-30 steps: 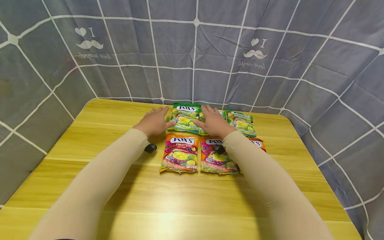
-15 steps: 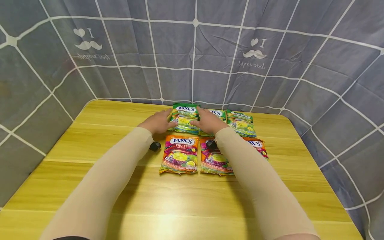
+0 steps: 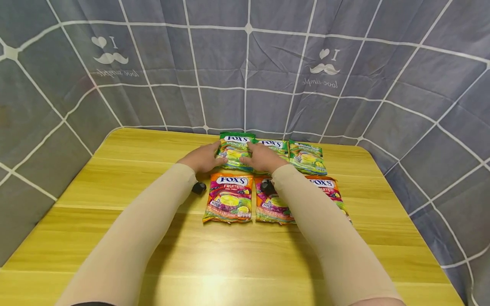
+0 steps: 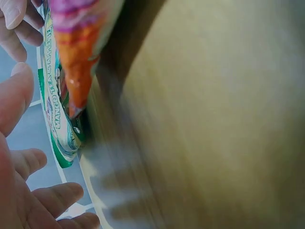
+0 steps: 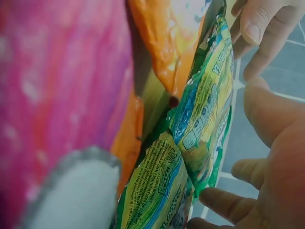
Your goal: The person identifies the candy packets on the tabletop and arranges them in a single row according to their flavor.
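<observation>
Tbl (image 3: 126, 178): green pkt (image 3: 234, 148) btwn L fingers (image 3: 213, 147), R fingers (image 3: 254, 148).

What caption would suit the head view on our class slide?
Left hand and right hand flank the leftmost green candy bag, behind an orange bag.

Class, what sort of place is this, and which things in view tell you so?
Probably a curtained-off work corner: a gray curtain hangs behind and beside a wooden-looking table, where candy bags lie in two rows.
</observation>
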Tool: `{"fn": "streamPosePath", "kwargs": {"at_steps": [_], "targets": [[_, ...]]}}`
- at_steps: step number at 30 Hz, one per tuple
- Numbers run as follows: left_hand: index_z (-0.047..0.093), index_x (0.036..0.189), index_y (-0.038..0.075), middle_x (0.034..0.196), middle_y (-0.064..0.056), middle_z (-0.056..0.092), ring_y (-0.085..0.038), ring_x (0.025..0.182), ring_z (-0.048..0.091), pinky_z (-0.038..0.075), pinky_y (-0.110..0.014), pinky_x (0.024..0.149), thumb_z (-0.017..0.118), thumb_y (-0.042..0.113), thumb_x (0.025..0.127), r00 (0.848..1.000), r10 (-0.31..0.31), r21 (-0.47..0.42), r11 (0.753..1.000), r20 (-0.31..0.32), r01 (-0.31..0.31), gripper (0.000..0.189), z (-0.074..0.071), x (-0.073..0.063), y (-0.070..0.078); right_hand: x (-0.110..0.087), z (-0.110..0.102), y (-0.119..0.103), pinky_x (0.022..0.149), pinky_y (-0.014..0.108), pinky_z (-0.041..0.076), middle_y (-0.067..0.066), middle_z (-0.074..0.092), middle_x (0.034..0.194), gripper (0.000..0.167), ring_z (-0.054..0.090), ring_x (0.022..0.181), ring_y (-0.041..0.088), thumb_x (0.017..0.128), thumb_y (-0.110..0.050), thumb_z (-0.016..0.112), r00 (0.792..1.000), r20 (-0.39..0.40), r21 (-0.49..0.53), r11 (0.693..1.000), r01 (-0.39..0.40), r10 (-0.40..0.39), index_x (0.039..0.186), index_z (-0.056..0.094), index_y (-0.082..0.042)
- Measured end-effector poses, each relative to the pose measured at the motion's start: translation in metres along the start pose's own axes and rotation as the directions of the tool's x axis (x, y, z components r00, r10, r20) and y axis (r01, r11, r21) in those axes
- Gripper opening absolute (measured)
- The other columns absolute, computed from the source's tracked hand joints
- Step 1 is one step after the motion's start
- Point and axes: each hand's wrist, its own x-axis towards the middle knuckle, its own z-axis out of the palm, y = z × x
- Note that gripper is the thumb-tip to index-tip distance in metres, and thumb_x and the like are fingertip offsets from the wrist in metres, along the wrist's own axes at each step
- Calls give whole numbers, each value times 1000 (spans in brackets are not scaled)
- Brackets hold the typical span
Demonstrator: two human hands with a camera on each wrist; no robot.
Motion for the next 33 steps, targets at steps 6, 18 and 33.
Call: {"fn": "streamPosePath", "kwargs": {"at_steps": [6, 18, 33], "targets": [[13, 171, 15, 174, -21, 23, -44, 160, 23, 22, -61, 130, 57, 61, 103, 1000, 23, 28, 999, 6, -23, 94, 2, -4, 0, -9, 1, -2, 131, 54, 25, 21, 28, 172, 86, 27, 160, 39, 106, -56, 55, 1000, 10, -46, 999, 22, -21, 169, 20, -10], [12, 172, 21, 174, -27, 13, -50, 159, 21, 24, -66, 127, 59, 62, 101, 997, 57, 74, 995, 57, -61, 94, 4, -36, 7, -44, 6, -9, 130, 55, 26, 19, 24, 174, 95, 24, 161, 39, 100, -64, 59, 988, 134, -95, 992, 84, -71, 170, 20, -13], [25, 169, 16, 167, -16, 40, -38, 153, 42, 34, -58, 126, 73, 63, 92, 959, 137, 48, 987, 247, -153, 102, 15, -105, 13, -94, 19, -22, 130, 63, 19, 20, 39, 165, 105, 26, 158, 46, 86, -76, 70, 962, 232, -287, 936, 206, -141, 166, 36, -16]]}}
